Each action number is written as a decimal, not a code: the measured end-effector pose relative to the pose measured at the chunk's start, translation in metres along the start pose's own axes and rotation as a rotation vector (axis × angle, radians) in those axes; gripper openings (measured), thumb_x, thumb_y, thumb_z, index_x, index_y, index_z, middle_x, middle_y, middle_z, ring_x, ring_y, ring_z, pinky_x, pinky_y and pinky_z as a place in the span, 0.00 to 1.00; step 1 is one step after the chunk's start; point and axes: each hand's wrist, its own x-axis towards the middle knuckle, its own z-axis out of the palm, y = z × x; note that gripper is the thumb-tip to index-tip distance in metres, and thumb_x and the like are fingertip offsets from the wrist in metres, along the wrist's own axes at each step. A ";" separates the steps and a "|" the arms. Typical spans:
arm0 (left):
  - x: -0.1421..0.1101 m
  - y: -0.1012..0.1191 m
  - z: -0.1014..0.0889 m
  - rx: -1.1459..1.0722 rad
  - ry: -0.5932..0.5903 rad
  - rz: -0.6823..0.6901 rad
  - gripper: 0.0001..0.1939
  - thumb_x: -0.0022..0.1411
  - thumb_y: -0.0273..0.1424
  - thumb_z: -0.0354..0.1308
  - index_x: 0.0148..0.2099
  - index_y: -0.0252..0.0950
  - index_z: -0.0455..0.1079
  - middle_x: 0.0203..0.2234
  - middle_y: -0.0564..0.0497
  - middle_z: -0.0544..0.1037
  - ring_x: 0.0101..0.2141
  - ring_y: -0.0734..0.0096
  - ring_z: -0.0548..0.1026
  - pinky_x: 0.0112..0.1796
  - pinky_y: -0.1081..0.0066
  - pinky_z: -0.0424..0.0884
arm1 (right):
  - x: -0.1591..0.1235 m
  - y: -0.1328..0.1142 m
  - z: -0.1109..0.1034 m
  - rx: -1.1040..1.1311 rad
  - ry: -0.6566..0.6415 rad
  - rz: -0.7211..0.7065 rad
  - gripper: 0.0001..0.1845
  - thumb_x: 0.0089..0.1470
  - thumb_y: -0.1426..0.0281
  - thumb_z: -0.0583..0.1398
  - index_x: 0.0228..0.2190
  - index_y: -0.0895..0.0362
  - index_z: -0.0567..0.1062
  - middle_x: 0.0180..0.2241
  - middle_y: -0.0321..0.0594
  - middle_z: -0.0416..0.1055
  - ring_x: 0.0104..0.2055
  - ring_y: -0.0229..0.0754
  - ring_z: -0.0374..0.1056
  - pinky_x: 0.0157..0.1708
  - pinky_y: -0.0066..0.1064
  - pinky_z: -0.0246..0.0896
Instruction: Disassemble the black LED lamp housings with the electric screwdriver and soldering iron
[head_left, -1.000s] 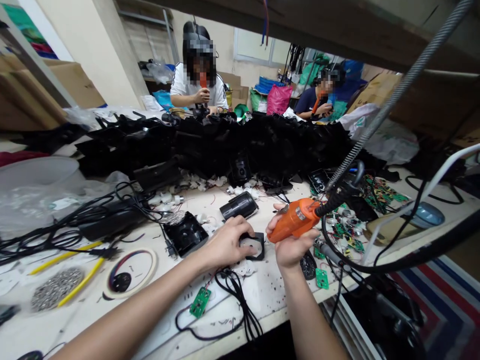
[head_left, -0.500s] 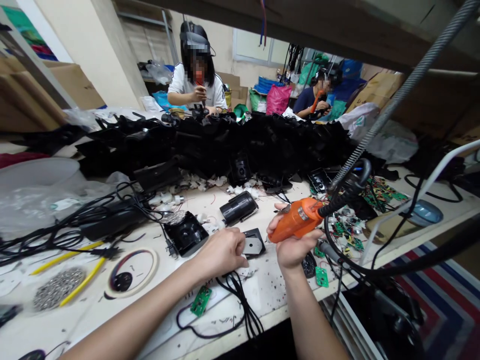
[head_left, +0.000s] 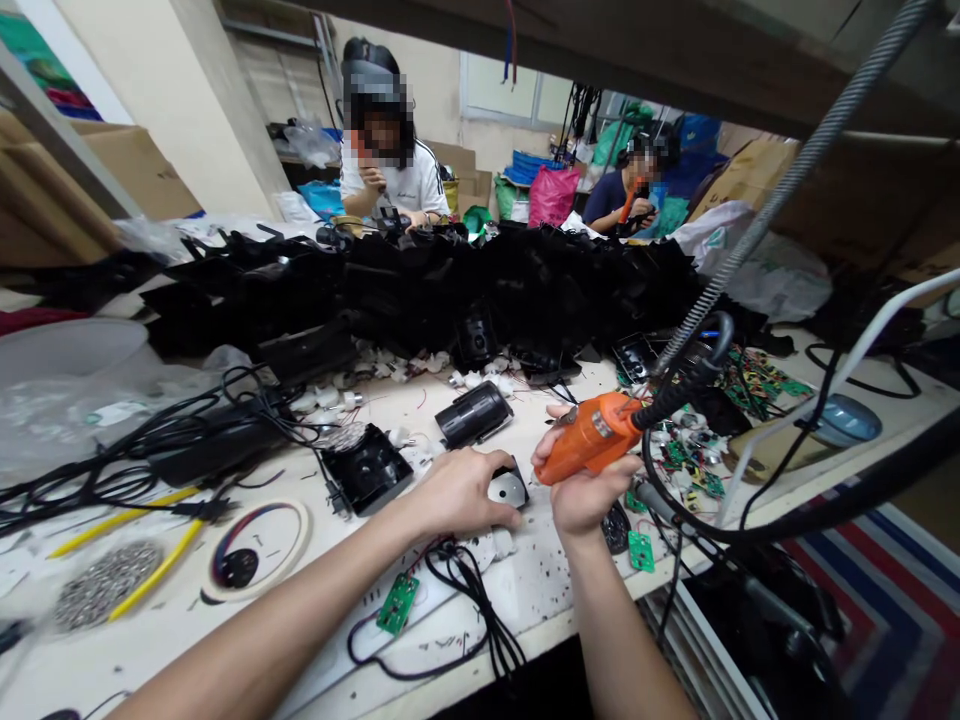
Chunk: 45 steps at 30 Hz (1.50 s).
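My right hand (head_left: 589, 495) is wrapped round an orange electric screwdriver (head_left: 589, 440), whose thick black cord leads off to the right. On the bench, my left hand (head_left: 469, 492) has its thumb and fingers round a small black plastic part with a grey plate (head_left: 510, 488) set in it; the hand covers much of it. Just behind lies a black cylindrical housing (head_left: 475, 413). To the left of the hand sits an open black housing half (head_left: 367, 468). Nearer me are a green circuit board (head_left: 397, 603) and a bundle of black cable (head_left: 480, 610).
A pile of black plastic parts (head_left: 420, 290) spans the back of the bench, with two people working beyond it. Screws (head_left: 109, 583) and a tape roll (head_left: 300, 530) lie at left. A spring-like metal conduit (head_left: 795, 185) slants down at right, above loose circuit boards (head_left: 690, 455).
My left hand has shifted slightly right, and its thumb and fingers have spread round the part with the grey plate. The right hand keeps the screwdriver in about the same place.
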 end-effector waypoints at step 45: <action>0.001 -0.021 0.020 -0.280 0.169 0.155 0.14 0.50 0.33 0.70 0.41 0.38 0.75 0.38 0.49 0.74 0.42 0.61 0.71 0.42 0.67 0.67 | -0.008 -0.008 0.021 0.043 -0.078 0.013 0.44 0.38 0.30 0.49 0.31 0.57 0.75 0.14 0.34 0.66 0.13 0.39 0.61 0.11 0.29 0.55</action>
